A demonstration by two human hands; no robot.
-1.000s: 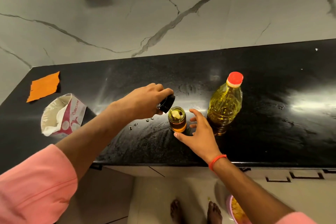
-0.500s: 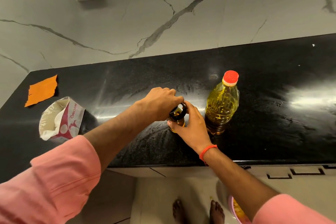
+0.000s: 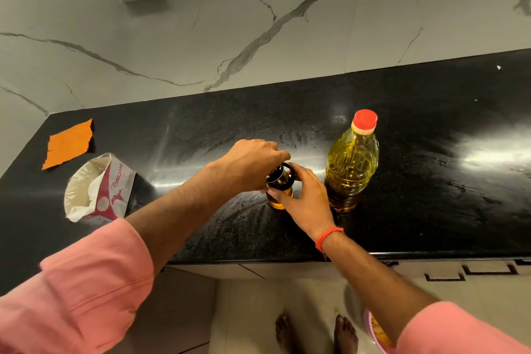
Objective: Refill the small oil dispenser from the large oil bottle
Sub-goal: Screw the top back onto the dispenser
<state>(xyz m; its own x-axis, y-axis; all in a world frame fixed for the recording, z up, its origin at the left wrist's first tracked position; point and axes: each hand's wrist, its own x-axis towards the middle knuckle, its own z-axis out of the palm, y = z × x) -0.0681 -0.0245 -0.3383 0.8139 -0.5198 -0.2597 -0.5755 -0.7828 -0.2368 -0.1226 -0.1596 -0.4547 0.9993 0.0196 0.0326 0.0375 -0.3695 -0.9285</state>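
Centrally on the black speckled stone bench (image 3: 402, 112) stands the small amber glass oil dispenser (image 3: 279, 187). Left hand (image 3: 253, 164) curls its fingers over the dispenser's black round cap (image 3: 283, 174). Right hand (image 3: 307, 198) wraps the dispenser body from the right. Large clear plastic oil bottle with red cap (image 3: 352, 164) stands upright just beside the right hand, closed.

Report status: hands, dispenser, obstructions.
Left hand on black cap; right hand grips small oil dispenser. Large oil bottle capped, beside. Nothing blocking.
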